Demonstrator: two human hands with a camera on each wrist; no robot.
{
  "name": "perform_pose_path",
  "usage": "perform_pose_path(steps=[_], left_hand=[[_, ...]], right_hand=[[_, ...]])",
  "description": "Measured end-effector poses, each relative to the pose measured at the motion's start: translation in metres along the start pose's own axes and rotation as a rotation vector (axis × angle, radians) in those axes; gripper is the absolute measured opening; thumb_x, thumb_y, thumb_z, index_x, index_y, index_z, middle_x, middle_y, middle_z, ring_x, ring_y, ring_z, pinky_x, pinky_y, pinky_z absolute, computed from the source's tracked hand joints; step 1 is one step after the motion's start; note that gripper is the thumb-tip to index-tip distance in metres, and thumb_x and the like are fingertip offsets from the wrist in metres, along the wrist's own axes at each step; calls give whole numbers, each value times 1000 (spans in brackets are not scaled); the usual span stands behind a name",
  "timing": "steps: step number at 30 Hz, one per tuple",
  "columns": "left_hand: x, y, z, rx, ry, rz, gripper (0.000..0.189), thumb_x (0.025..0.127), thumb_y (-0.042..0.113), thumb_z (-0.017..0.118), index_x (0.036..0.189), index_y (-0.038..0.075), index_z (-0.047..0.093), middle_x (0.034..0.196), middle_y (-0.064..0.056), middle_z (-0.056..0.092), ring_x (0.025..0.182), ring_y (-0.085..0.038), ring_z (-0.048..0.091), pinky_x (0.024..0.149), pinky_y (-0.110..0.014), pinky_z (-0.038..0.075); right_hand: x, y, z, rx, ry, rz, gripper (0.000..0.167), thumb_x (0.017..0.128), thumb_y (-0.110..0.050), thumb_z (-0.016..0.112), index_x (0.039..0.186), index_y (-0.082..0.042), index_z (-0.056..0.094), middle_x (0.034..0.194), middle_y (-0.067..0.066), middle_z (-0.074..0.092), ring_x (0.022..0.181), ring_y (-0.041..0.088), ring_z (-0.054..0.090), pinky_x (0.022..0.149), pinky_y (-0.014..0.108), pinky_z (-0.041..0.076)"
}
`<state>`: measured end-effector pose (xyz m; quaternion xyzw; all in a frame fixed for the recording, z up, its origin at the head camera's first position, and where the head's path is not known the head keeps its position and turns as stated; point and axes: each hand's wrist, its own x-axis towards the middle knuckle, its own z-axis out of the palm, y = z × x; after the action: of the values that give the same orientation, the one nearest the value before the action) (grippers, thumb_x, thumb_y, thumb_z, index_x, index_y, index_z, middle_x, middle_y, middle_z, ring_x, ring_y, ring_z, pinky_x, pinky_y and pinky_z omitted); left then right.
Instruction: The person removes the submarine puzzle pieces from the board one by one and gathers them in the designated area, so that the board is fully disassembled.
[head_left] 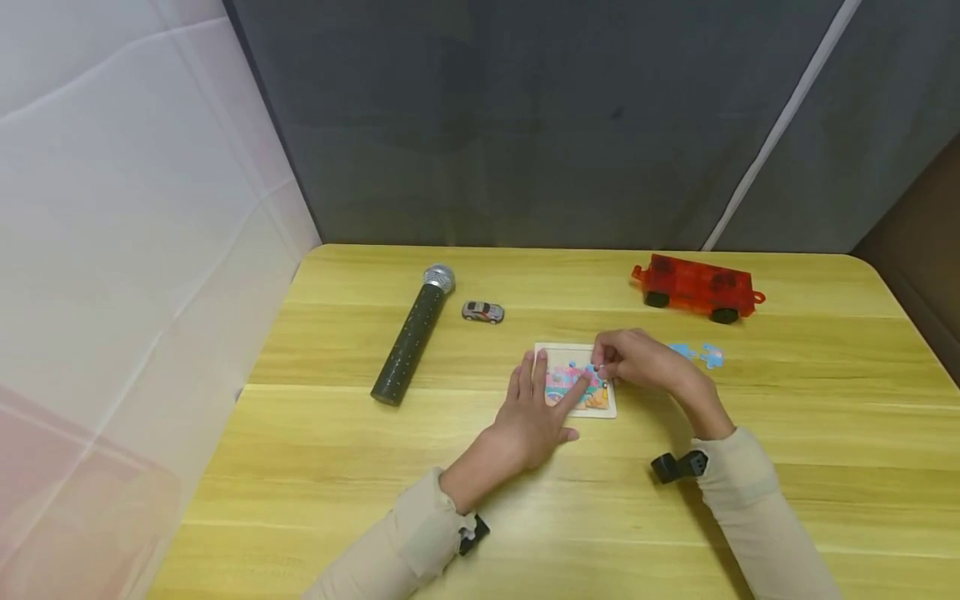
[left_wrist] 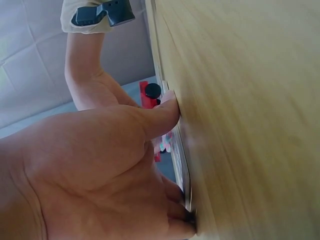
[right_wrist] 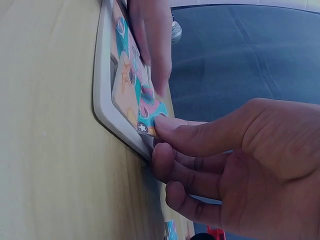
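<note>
A small jigsaw puzzle in a pale square tray [head_left: 609, 411] lies on the table, its pieces printed in pink, teal and orange. My left hand [head_left: 531, 423] is spread flat over its left side, the index finger reaching across the pieces. At the tray's right edge, my right hand [head_left: 643, 360] pinches a teal and pink puzzle piece [right_wrist: 150, 120] with a white star printed at its corner. That piece is tilted up a little beside an orange starfish piece [right_wrist: 126, 90]. In the right wrist view the thumb lies on top of it, the other fingers curled beneath.
Loose blue puzzle pieces [head_left: 712, 356] lie right of the tray, close behind my right wrist. A red toy wagon [head_left: 697, 286] stands farther back. Beyond the tray to the left are a small toy car [head_left: 483, 312] and a black microphone [head_left: 411, 340]. A dark partition [head_left: 525, 125] borders the table's back edge.
</note>
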<state>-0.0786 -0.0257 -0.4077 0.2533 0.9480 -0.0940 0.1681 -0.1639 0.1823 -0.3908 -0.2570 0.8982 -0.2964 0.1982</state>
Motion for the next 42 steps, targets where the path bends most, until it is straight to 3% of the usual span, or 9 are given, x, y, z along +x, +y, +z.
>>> perform_pose_path(steps=[5,13,23,30,35,42], left_hand=[[1,-1,0,11,7,17,67,116,59,34,176,48,6,178,-37,9,169,-50,10,137,-53,22],[-2,-1,-3,-50,1,15,66,115,57,38,175,50,10,178,-37,9,169,-49,10,138,-53,21],[-1,0,-3,-24,12,13,67,115,59,39,175,51,11,178,-36,11,169,-49,12,137,-51,23],[0,1,-4,-51,-5,1,66,115,58,39,175,51,11,179,-36,8,169,-48,10,138,-51,20],[-1,1,-5,-67,-2,-6,66,115,57,40,174,51,14,179,-35,10,169,-48,10,138,-52,21],[0,0,-6,-57,-4,-2,66,115,57,40,175,51,13,179,-35,10,169,-48,10,138,-52,21]], right_hand=[[0,0,1,-16,3,-7,16,101,8,71,93,-5,65,81,4,62,74,15,54,69,28,46],[1,0,2,17,-3,16,14,103,8,68,93,-2,68,79,4,65,70,13,56,68,27,48],[-2,0,1,38,15,41,13,105,5,65,94,-1,68,81,4,65,73,15,56,70,28,46],[2,-8,7,-5,78,90,14,94,9,60,91,-1,68,79,3,58,69,15,47,66,28,40],[4,-12,10,-35,101,131,13,94,7,60,90,0,70,80,6,64,68,15,48,65,28,40],[5,-14,13,-50,133,108,16,90,11,58,88,0,69,82,7,65,69,17,49,65,28,41]])
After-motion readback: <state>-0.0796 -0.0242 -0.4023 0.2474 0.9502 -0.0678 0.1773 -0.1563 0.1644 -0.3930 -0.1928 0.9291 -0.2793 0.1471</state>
